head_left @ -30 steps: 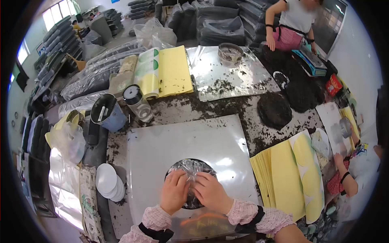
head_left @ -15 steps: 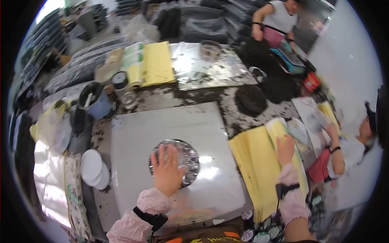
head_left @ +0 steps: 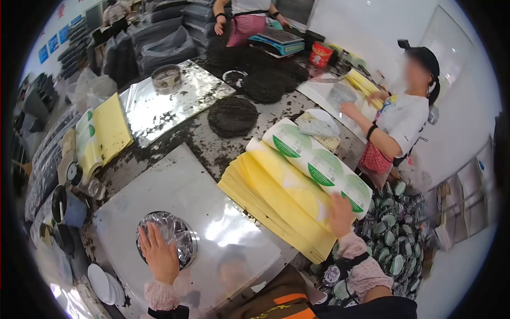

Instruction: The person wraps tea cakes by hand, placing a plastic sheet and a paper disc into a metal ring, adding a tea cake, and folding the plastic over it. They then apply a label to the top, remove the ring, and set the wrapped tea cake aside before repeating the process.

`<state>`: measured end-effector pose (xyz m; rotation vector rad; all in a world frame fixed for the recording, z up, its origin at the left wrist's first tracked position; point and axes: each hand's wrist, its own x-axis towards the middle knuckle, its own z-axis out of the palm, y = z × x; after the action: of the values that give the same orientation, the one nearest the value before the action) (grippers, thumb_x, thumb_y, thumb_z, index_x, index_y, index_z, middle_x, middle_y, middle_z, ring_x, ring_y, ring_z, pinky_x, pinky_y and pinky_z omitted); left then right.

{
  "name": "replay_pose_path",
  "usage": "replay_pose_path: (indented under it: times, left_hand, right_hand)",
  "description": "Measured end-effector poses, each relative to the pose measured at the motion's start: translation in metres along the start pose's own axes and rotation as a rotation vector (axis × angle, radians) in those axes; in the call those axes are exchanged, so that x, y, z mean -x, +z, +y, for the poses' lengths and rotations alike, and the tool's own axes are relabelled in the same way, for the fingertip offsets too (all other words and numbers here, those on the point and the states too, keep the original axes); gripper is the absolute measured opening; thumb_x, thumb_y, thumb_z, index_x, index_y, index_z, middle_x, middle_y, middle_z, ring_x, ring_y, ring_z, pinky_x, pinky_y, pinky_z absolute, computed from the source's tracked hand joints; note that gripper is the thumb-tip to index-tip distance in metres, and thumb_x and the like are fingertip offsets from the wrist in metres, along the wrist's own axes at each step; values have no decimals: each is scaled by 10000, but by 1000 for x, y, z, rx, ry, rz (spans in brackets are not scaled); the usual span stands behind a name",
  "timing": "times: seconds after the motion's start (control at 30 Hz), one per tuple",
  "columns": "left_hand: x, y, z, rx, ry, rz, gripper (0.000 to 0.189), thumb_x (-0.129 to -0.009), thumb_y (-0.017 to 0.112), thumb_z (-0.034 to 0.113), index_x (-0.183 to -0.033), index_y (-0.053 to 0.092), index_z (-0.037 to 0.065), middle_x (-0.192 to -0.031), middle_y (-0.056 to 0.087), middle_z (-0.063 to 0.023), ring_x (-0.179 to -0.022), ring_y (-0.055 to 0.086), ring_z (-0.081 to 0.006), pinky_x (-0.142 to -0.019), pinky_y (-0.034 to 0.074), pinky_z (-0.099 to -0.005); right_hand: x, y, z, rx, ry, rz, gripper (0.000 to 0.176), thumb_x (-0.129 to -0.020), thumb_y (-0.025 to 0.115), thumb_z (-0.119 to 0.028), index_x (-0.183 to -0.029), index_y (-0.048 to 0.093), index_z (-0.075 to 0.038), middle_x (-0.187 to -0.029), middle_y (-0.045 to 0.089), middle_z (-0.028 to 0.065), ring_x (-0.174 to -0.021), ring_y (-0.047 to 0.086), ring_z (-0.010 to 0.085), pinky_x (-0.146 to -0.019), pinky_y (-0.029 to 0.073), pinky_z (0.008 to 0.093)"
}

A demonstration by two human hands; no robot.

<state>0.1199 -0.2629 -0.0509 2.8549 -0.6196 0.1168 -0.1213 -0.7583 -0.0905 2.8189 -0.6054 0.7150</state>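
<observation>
My left hand [head_left: 160, 255] lies flat with its fingers spread on a round, shiny plastic-wrapped disc [head_left: 183, 242], which rests on a smooth metal sheet [head_left: 159, 191]. On the right, my right hand [head_left: 340, 213] touches the near edge of a roll of labels [head_left: 324, 165], white with green printing. Its fingers are partly blurred, and whether they grip the roll is unclear. Beneath and beside the roll lies a stack of yellow sheets [head_left: 265, 204].
Dark round cake [head_left: 232, 116] and dark loose material [head_left: 265, 74] lie beyond. A metal ring [head_left: 166, 78] sits on another sheet. Left are white discs [head_left: 103, 284] and a bucket [head_left: 71, 207]. One co-worker [head_left: 401, 114] works at right; another [head_left: 247, 21] stands behind. Many wrapped discs [head_left: 393, 239] are lower right.
The view has turned to the right. My left hand stays on the wrapped disc. Near my right hand, the label roll now shows more fully, with its green printing facing up.
</observation>
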Motion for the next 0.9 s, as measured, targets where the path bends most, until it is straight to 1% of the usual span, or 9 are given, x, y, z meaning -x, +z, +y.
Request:
replay_pose_path:
  times: [0.17, 0.33, 0.43, 0.53, 0.57, 0.63, 0.7, 0.77, 0.9]
  left_hand:
    - [0, 3, 1, -18, -22, -3, 727, -899, 594, 206, -1496, 314, -100, -1607, 278, -211, -1509, 161, -441, -1216, 162, -531]
    - [1, 9, -3, -57, 8, 19, 687, -938, 559, 187, -1510, 294, -89, -1608, 275, -211, -1513, 151, -437, -1217, 164, -530]
    - [1, 10, -3, -75, 18, 32, 697, -933, 565, 190, -1509, 292, -90, -1607, 274, -219, -1513, 150, -437, -1219, 164, -527]
    - [1, -1, 3, -34, -22, -12, 720, -922, 590, 220, -1507, 302, -85, -1599, 287, -226, -1509, 165, -434, -1219, 170, -521]
    - [1, -4, 4, -5, -10, -16, 729, -917, 601, 234, -1505, 309, -82, -1596, 293, -227, -1507, 171, -432, -1218, 172, -520]
    - [1, -2, 5, 18, -39, -8, 748, -906, 623, 263, -1502, 323, -75, -1590, 306, -228, -1502, 183, -429, -1216, 178, -518]
    - [0, -4, 5, 51, -37, 29, 751, -905, 639, 302, -1494, 349, -64, -1577, 329, -228, -1497, 199, -424, -1215, 188, -511]
    - [-2, -16, 12, 46, -63, 10, 704, -926, 619, 291, -1479, 374, -69, -1567, 344, -229, -1493, 209, -428, -1215, 200, -500]
    - [0, 1, 6, 26, -50, 61, 676, -938, 607, 261, -1478, 373, -71, -1568, 346, -220, -1481, 230, -448, -1202, 229, -502]
  right_hand:
    - [51, -24, 63, 2, 89, 52, 367, -844, 663, -60, -1209, 690, -50, -1307, 642, 147, -1254, 576, 346, -1038, 469, 443]
    - [42, -23, 65, -41, 51, 167, 218, -869, 681, -35, -1076, 748, -39, -1085, 742, 134, -1042, 709, 294, -904, 544, 386]
    - [38, -20, 72, -388, 506, 143, 178, -894, 670, -74, -1048, 752, -37, -998, 743, 156, -943, 731, 307, -851, 554, 369]
    - [12, -34, 137, -399, 602, -80, 196, -891, 714, -125, -1060, 754, -34, -869, 750, 96, -781, 707, 198, -755, 550, 343]
    - [15, -16, 215, -522, 615, 192, 201, -938, 665, -165, -1062, 746, -30, -825, 733, 63, -748, 679, 188, -747, 538, 327]
    - [-63, -80, 250, -589, 642, 433, 269, -978, 577, -129, -1200, 657, 0, -1000, 698, 89, -867, 662, 188, -821, 533, 333]
    - [-132, -152, 204, -722, 620, 516, 352, -1019, 489, -94, -1338, 568, 30, -1174, 663, 116, -986, 645, 188, -895, 528, 339]
    - [-138, -51, 142, -955, 440, 254, 402, -1003, 511, -181, -1345, 549, 27, -1259, 607, 143, -1082, 598, 222, -949, 490, 356]
    - [-114, 4, -205, -820, -339, -231, 642, -950, 586, -383, -1426, 463, 30, -1435, 478, 218, -1285, 505, 300, -1057, 436, 417]
